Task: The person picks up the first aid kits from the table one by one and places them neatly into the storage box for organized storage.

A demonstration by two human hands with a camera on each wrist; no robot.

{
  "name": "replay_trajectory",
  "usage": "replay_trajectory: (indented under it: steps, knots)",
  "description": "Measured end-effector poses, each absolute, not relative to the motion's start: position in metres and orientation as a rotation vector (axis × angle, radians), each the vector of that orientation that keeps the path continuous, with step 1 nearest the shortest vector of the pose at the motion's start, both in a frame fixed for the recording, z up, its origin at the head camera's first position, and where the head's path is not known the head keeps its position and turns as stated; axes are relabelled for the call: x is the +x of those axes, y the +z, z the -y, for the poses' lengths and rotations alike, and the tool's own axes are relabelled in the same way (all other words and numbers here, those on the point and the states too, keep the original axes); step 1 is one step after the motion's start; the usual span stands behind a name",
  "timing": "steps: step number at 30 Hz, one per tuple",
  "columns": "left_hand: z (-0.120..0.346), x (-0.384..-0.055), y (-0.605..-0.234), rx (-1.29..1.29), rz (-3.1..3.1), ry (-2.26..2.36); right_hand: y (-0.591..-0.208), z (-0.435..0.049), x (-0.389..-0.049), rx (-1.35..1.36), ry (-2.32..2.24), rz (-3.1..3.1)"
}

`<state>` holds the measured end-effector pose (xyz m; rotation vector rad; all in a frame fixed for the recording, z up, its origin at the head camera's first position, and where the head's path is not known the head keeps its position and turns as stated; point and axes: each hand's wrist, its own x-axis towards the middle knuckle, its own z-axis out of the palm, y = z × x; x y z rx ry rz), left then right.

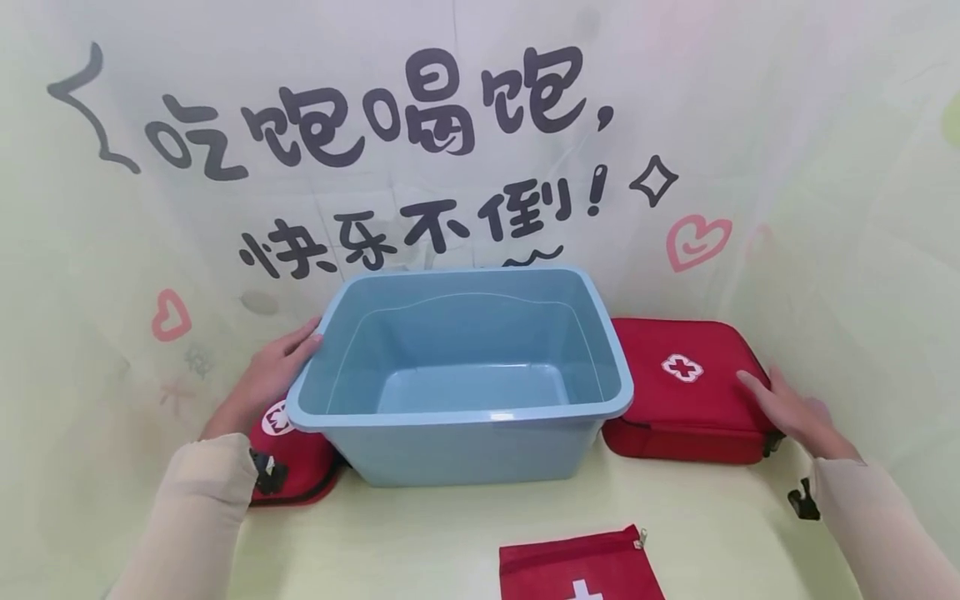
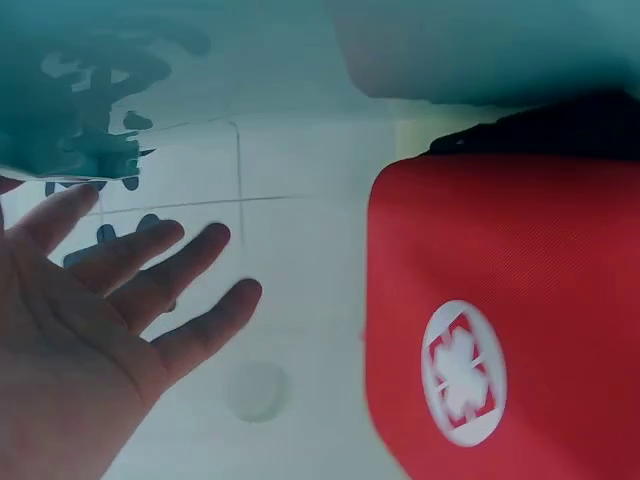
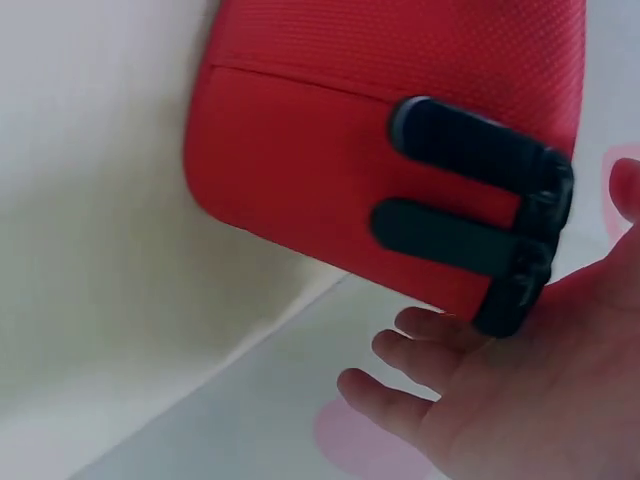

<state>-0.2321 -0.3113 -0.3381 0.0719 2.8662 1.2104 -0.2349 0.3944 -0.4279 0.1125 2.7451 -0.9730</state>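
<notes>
A light blue plastic basin [image 1: 465,454] stands in the middle in the head view. My left hand [image 1: 281,367] is at its left rim, fingertips right at the edge; the left wrist view shows this hand [image 2: 130,310] with fingers spread and fairly straight. Below that hand is a red first-aid bag [image 2: 540,270] with a white oval emblem, partly behind the basin. At the right, my right hand [image 1: 787,408] is around the end of a larger red first-aid bag [image 1: 690,367], thumb over its top. In the right wrist view, extended fingers [image 3: 385,400] lie beyond the bag's black strap loops [image 3: 480,200].
A flat red zip pouch [image 1: 577,567] with a white cross lies at the table's front. A black buckle [image 1: 805,500] hangs by the right sleeve. A pale curtain [image 1: 750,125] with dark lettering and pink hearts surrounds the pale table [image 1: 390,533].
</notes>
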Motion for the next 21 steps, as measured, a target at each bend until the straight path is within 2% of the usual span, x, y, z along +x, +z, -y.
replay_trajectory:
  steps: [13, 18, 21]
  knots:
    - [0.308, -0.231, -0.350, -0.047, -2.661, 1.600, -0.445, -0.416, -0.226, 0.225, -1.034, -2.709]
    - [0.307, -0.229, -0.350, -0.077, -2.649, 1.653, -0.448, -0.416, -0.223, 0.346, -1.224, -2.583]
    - [0.306, -0.229, -0.350, -0.083, -2.606, 1.703, -0.450, -0.415, -0.222, 0.325, -1.326, -2.450]
